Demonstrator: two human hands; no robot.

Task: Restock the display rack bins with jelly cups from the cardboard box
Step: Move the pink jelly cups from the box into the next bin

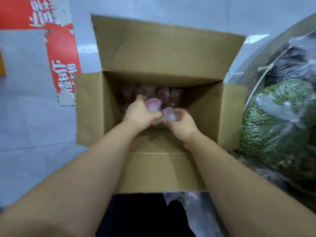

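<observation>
Deep in the cardboard box (153, 53), the left hand (139, 113) grips one jelly cup (152, 104), the right hand (182, 124) grips another cup (169, 115) just right of it, spare cups (164, 94) beyond.

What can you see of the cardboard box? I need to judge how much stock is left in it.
The cardboard box is plain brown corrugated card, standing open on the pale floor with all four flaps folded outward. It looks deep and mostly empty: a few jelly cups sit at the far side of its bottom, blurred. Both hands reach inside, the left hand and right hand each holding a cup. A bag of green beans lies beside its right flap.
</observation>
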